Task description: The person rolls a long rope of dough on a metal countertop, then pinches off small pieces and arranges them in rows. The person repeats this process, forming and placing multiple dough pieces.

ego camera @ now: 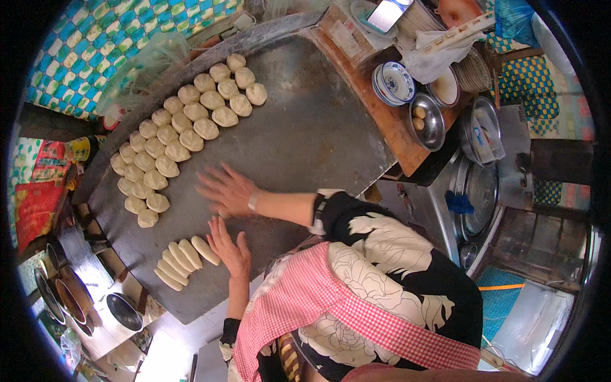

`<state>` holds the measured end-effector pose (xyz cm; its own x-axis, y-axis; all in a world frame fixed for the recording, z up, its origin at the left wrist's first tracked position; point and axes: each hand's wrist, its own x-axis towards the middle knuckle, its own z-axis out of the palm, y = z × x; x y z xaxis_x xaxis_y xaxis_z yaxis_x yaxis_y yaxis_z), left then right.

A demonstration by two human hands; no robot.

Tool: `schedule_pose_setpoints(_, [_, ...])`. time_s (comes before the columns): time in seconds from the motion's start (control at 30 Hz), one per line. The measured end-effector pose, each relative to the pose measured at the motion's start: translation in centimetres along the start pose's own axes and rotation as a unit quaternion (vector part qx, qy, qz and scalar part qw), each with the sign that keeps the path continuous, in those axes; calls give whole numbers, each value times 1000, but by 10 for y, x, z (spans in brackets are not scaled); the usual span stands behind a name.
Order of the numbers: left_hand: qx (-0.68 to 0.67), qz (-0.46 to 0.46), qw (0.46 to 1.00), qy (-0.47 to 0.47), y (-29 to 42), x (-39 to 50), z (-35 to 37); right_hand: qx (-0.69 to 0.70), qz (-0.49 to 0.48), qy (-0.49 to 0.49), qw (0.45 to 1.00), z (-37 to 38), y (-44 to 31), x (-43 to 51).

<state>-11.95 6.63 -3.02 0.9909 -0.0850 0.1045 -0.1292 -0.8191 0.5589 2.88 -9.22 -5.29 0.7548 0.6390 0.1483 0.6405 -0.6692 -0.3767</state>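
My left hand (230, 247) is held over the grey work surface (296, 129) with its fingers extended, close beside the rightmost of several elongated pale dough pieces (206, 250); whether it touches that piece is unclear. Just above it, my right hand (228, 191) is blurred, palm down with its fingers spread, and holds nothing visible. What lies directly beneath its palm is hidden. Many rounded dough balls (177, 150) sit in close rows along the surface's far left side. The elongated pieces lie side by side near the front edge, apart from the balls.
A raised rim (281, 24) borders the far side. At the right, a wooden board (377, 119) bears stacked patterned bowls (394, 83) and a metal bowl (427, 122) with small round items. Dark pans (124, 311) stand at the lower left.
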Motion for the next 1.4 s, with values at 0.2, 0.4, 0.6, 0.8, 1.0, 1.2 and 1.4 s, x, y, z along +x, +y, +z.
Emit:
schedule_pose_setpoints(0.2, [16, 21, 999, 26, -4, 5, -18, 43, 63, -95, 993, -22, -34, -32])
schedule_pose_setpoints(0.4, [-4, 46, 994, -102, 14, -13, -1, 266, 85, -59, 958, -30, -37, -24])
schedule_pose_setpoints(0.6, [46, 94, 987, -119, 30, 0, 35, 190, 128, 32, 973, 45, -72, 144])
schedule_pose_setpoints(0.8, [-35, -10, 999, 15, 15, 1, 17, 224, 71, 82, 969, 45, -67, 152])
schedule_pose_setpoints(1.0, [16, 29, 998, -51, 15, -44, -13, 19, 22, -148, 989, -81, -35, -39])
schedule_pose_setpoints(1.2, [117, -23, 991, -63, -3, 1, -1, -57, 50, -50, 996, -18, -15, 19])
schedule_pose_setpoints(1.4, [153, -23, 987, -31, -16, 12, -5, -18, -38, -121, 992, -23, -19, -34])
